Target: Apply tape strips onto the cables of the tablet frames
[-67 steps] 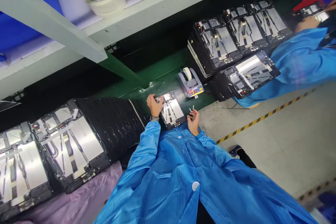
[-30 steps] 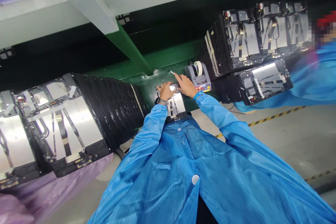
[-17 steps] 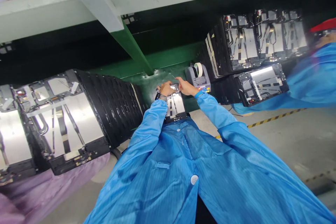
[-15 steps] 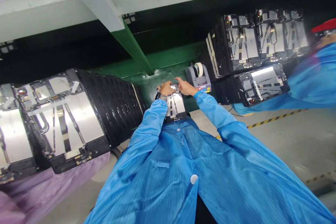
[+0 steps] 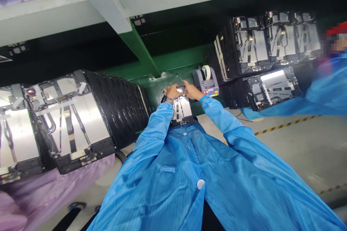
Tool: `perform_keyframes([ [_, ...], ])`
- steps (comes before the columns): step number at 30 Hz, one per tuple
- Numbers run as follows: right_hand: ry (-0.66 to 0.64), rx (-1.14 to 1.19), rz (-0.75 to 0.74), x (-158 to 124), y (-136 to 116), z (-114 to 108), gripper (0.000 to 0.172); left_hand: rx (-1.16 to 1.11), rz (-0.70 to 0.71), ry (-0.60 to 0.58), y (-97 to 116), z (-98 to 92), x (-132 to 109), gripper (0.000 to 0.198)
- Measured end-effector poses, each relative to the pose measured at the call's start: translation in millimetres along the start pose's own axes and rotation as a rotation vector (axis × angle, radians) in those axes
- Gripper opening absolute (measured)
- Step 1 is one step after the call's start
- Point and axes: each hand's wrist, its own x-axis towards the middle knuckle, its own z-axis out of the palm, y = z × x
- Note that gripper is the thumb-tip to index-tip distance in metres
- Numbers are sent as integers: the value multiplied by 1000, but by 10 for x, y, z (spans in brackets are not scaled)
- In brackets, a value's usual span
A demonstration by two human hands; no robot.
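Observation:
An opened tablet-like electronic unit (image 5: pixel 182 110) lies in front of my body, its silver plate and dark flat cables facing up. Over its upper left part, my left hand (image 5: pixel 171 91) is closed on the edge with bent fingers; a dark watch or band circles that wrist. At the upper right corner, my right hand (image 5: pixel 192 91) is closed around a thin pale tool (image 5: pixel 181 78) whose tip sticks out past the fingers. Its exact kind is too small to make out. Both hands partly cover the unit's top end.
A grey tape dispenser (image 5: pixel 206 81) stands right of my hands on the green bench (image 5: pixel 151 83). Stacks of similar units rise at left (image 5: pixel 78 122) and right (image 5: pixel 253 48). One tilted unit (image 5: pixel 273 88) is beside a co-worker's blue sleeve (image 5: pixel 328 83). A white beam (image 5: pixel 100 3) crosses above.
The whole view has shifted slightly. My hands stay on the unit in nearly the same pose, with the thin tool still in the right. The co-worker at right has moved a little.

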Motion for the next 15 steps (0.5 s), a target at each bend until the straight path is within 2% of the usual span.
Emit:
perform_keyframes([
  [5, -37, -20, 66, -44, -84, -11, 96, -7, 12, 1, -6, -8, -19, 63],
  [15, -7, -191, 55, -71, -261, -37, 98, -3, 30, 20, -23, 12, -22, 63],
])
